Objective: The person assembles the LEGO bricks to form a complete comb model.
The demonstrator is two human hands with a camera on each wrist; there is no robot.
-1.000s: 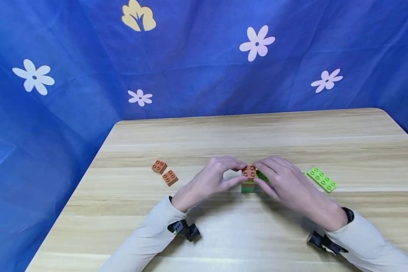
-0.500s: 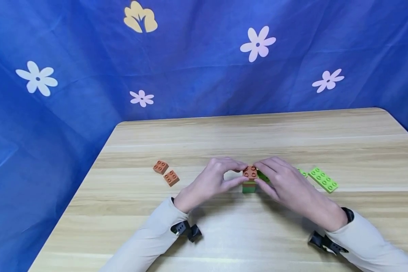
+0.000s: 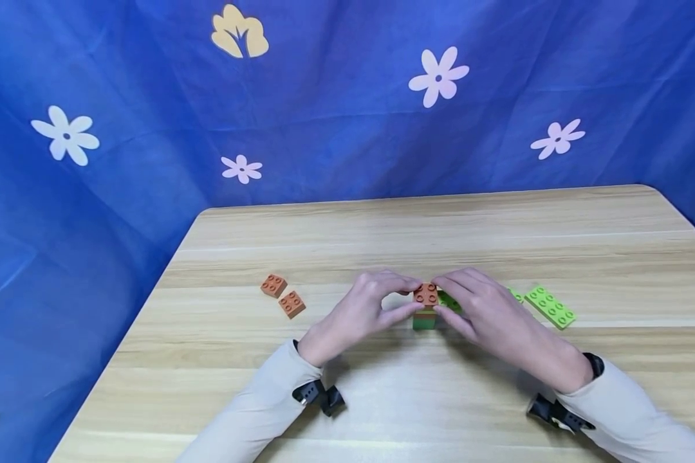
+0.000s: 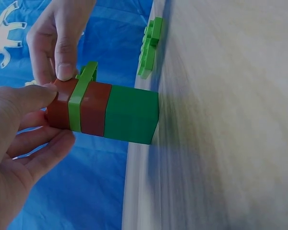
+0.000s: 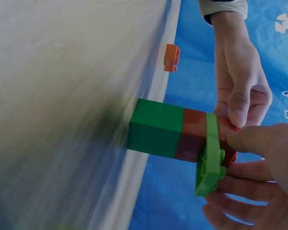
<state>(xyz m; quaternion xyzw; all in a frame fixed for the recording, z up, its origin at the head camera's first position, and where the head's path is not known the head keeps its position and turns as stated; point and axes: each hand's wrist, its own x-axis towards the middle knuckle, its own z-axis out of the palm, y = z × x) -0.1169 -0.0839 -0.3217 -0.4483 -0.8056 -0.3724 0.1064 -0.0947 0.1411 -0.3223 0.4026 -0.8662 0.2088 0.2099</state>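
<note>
Four reddish bricks (image 3: 292, 304); four green bricks (image 3: 549, 307); two hands (image 3: 356, 315).

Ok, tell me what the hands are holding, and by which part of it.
The orange-brown top brick of the stack: the left hand grips its left side, the right hand its right side.

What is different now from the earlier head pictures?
Only the head view shifted slightly; nothing was grasped or released. The left hand and right hand still grip the uppermost reddish square plastic brick. Two loose reddish square plastic bricks and the rightmost rectangular lime plastic brick stayed put.
</note>
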